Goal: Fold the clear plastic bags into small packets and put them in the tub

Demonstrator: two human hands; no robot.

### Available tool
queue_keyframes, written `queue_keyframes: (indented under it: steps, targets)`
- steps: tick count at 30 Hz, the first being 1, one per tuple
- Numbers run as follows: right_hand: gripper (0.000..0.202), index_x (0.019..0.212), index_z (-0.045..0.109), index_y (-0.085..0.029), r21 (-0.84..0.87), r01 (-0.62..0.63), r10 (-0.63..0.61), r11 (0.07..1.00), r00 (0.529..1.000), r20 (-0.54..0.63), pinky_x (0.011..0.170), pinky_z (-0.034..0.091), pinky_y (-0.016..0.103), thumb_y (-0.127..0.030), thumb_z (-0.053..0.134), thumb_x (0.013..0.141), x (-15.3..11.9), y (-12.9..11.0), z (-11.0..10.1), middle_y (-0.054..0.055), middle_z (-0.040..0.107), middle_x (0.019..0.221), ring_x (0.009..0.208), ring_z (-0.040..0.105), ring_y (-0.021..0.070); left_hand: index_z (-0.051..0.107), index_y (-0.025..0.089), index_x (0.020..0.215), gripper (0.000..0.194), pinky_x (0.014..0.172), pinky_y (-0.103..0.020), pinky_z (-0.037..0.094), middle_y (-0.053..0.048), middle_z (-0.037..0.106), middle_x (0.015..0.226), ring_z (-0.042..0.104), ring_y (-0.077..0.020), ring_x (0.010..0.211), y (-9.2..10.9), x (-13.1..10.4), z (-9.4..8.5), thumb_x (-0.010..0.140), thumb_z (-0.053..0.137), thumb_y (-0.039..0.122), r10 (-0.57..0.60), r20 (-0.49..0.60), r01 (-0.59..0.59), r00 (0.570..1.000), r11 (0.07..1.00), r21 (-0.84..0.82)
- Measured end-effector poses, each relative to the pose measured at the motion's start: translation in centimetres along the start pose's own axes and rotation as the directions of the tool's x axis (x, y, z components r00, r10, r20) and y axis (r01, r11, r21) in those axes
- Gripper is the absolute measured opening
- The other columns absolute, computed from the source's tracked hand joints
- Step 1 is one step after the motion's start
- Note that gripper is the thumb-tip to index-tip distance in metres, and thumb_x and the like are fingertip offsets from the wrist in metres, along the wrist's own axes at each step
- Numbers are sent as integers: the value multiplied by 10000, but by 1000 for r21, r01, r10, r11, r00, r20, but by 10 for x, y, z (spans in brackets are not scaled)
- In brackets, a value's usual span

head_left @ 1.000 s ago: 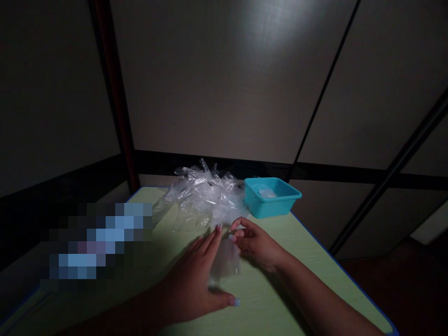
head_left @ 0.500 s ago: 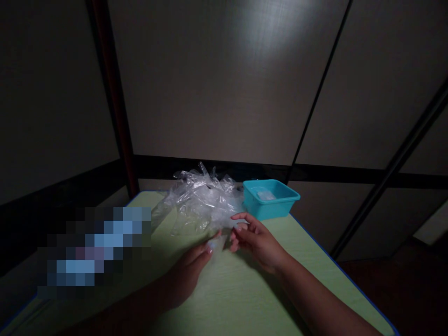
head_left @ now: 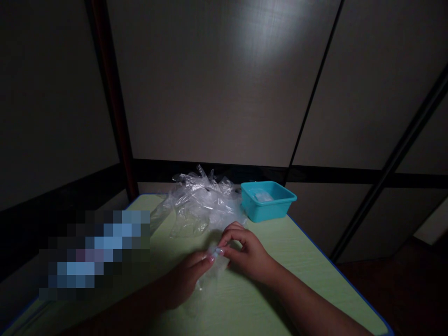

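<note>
Over the near part of the table, my left hand (head_left: 189, 277) is closed, its thumb pressing on a thin clear plastic bag (head_left: 212, 273). My right hand (head_left: 247, 254) pinches the same bag between thumb and fingertips, right beside the left thumb. The bag looks bunched at the pinch, with a crumpled part hanging below the fingers. Beyond my hands lies a loose heap of clear plastic bags (head_left: 203, 205). Just right of that heap stands a turquoise plastic basket (head_left: 269, 211) with a folded whitish piece of plastic (head_left: 263, 196) inside.
The light green table (head_left: 280, 247) has a blue edge. Behind it rise dark panelled doors (head_left: 217, 93). A pixelated patch (head_left: 108, 242) hides whatever lies on the left side.
My right hand has moved left and down, its open fingers closing onto the bag next to my left thumb. The bag is now gathered between both hands.
</note>
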State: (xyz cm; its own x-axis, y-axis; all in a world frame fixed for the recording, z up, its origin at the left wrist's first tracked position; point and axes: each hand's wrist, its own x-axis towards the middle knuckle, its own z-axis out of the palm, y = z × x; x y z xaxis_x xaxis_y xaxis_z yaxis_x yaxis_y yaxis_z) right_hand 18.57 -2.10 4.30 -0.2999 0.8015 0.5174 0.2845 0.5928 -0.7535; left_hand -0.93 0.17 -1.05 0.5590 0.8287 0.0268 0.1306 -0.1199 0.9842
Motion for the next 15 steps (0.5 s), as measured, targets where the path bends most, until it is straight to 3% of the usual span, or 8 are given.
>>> queue_keyframes:
  steps: [7, 11, 15]
  targets:
    - [197, 696, 649, -183, 153, -160, 176, 975, 980, -94, 677, 390, 285, -358, 707, 763, 0, 10, -4, 15, 585, 720, 715, 519, 169, 724, 148, 1006, 322, 970, -373, 413, -68, 730, 1009, 632, -286, 1027, 9, 7, -3, 795, 636, 375, -18, 207, 71, 978, 965, -254]
    - [248, 701, 612, -178, 224, -214, 249, 951, 957, -145, 598, 358, 256, -401, 705, 755, 1, 22, -9, -8, 555, 668, 634, 477, 138, 714, 126, 1010, 351, 943, -439, 447, -109, 739, 969, 675, -312, 962, 21, 6, -3, 751, 693, 363, -44, 289, 168, 956, 893, -418]
    - [317, 709, 589, -175, 291, -245, 306, 925, 934, -187, 548, 323, 236, -460, 727, 713, 3, 30, -13, -24, 523, 630, 577, 442, 116, 674, 124, 1072, 432, 948, -496, 442, -132, 711, 1052, 647, -343, 1028, 29, 3, -4, 702, 742, 337, -59, 337, 239, 940, 819, -522]
